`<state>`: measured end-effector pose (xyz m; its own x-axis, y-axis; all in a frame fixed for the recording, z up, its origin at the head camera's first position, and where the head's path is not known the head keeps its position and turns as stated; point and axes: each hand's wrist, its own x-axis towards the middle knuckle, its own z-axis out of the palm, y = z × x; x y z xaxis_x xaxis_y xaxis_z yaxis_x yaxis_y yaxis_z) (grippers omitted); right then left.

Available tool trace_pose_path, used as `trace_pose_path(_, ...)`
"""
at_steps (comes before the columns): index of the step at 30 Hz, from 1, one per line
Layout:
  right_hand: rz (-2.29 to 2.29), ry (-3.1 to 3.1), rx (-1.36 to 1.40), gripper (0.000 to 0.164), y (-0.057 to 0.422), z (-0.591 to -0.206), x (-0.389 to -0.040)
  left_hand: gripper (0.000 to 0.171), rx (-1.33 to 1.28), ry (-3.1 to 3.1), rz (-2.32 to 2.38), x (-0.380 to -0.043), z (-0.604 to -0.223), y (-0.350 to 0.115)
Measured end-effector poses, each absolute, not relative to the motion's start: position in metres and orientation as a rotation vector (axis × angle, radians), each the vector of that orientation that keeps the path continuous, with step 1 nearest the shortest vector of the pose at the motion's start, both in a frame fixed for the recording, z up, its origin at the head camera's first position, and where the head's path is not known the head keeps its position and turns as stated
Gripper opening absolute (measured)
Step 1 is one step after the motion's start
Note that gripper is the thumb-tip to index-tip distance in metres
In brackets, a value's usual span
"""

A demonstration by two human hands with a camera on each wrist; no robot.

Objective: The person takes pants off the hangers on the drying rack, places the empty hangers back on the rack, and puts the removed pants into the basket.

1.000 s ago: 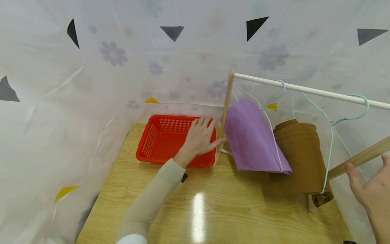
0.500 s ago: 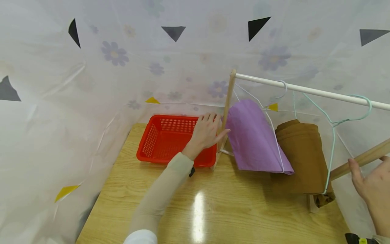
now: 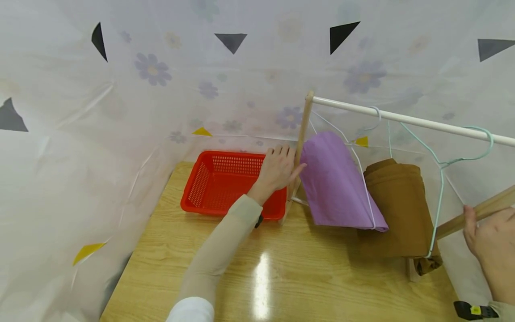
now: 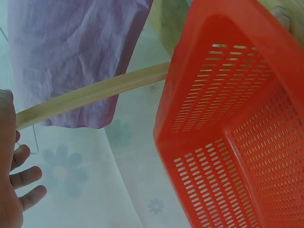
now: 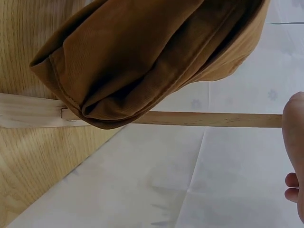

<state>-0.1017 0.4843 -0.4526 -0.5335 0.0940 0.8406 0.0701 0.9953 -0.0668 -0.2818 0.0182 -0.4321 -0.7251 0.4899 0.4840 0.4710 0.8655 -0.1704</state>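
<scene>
A small clothes rack with a white rail (image 3: 402, 118) and wooden side posts stands on the table. My left hand (image 3: 277, 167) is at the left post (image 4: 95, 92), its thumb across the post and its fingers spread past it, over the basket's rim. At the right post (image 5: 213, 118), my right hand (image 3: 492, 235) holds on with its thumb in front and fingers behind. On the rail hang a folded purple cloth (image 3: 338, 183) on a pale hanger and a folded brown garment (image 3: 396, 205), perhaps trousers, on a mint-green hanger (image 3: 440, 188).
A red perforated basket (image 3: 191, 197) sits left of the rack, right against its left post. The wood-grain table (image 3: 322, 277) reaches toward me. Behind hangs a pale flowered sheet (image 3: 241, 89) with black, grey and yellow triangles.
My left hand has moved right, from above the basket to the left post. My right hand has come up against the right post. The hanging clothes have hardly shifted.
</scene>
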Motion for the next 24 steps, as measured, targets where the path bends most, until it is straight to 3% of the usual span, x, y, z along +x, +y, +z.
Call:
trace_pose_path(9, -0.049, -2.142, -0.159, 0.075, 0.4852, -0.4550, -0.1024, 0.036, -0.676, -2.422, 0.100, -0.2864, -0.4333, 0.0213)
trace_pose_path(24, -0.175, -2.186, -0.157, 0.074, 0.4859, -0.4506, -0.1010, 0.034, -0.651, -2.327, 0.106, -0.2887, -0.4377, 0.0255)
